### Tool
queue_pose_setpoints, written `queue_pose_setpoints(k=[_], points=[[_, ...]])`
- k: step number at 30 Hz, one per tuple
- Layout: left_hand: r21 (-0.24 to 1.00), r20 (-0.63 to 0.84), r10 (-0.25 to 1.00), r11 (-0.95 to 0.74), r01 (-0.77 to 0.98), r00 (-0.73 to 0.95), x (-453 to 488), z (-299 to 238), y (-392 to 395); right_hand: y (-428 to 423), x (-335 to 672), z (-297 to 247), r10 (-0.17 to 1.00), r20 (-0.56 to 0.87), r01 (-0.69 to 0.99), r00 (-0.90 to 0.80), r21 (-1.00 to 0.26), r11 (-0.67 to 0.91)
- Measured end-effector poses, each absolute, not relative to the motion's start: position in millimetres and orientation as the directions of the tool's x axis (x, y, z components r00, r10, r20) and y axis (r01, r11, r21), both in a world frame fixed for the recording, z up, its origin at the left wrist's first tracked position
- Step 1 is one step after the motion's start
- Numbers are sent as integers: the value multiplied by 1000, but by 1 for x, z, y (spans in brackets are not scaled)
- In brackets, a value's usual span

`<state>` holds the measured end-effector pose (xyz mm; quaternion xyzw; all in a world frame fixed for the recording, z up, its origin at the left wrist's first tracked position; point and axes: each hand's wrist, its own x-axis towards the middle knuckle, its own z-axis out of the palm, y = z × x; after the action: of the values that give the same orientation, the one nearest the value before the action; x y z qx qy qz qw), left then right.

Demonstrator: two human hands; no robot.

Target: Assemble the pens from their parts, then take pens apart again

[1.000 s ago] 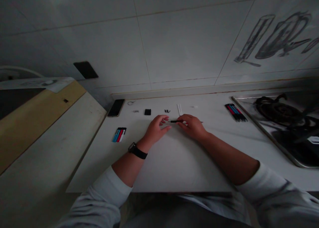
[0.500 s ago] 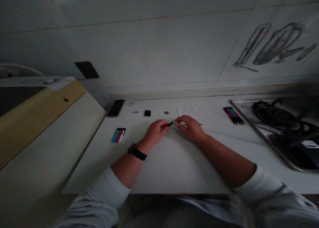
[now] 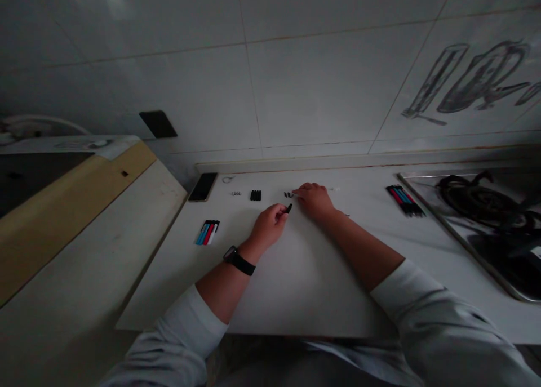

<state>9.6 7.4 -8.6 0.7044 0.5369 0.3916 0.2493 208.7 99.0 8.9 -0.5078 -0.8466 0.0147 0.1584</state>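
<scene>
From the head camera, we see a short black piece [image 3: 289, 208] held between the thumb and forefinger of the left hand [image 3: 269, 225]; it pokes out past the fingertips, tilted up and away toward the right. Those fingers are closed on it in a narrow pinch. The right hand [image 3: 315, 200] lies palm down, farther back on the white counter [image 3: 308, 285], its fingertips just beside some small dark parts [image 3: 288, 195] — we cannot tell whether it grips anything, nor how far its fingers are spread underneath. To the left of these parts we find a row of black grips [image 3: 256, 195], then tiny springs [image 3: 236, 194]. Blue, red and white barrels [image 3: 207, 233] lie nearer us, left of the left hand — well apart from it.
</scene>
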Motion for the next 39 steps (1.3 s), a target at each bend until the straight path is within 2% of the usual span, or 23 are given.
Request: queue_pose_setpoints(k=[14,21,27,34,39], points=[[770,272,959,-270,578,85,9,-9,8,99,210,5,821,260,815,-508,-165,556],[780,269,958,-275,562,95,9,-7,8,101,222,5,840,293,835,-457,-185,519],[780,269,958,-278,560,101,9,-7,8,108,235,3,888,292,881,-355,-215,423],[776,260,961,-267,571,96,9,-8,8,102,231,10,927,238,935,-290,-135,328],[767,267,957,-280,577,110,8,-10,9,103,230,8,911,226,909,-345,-160,384]])
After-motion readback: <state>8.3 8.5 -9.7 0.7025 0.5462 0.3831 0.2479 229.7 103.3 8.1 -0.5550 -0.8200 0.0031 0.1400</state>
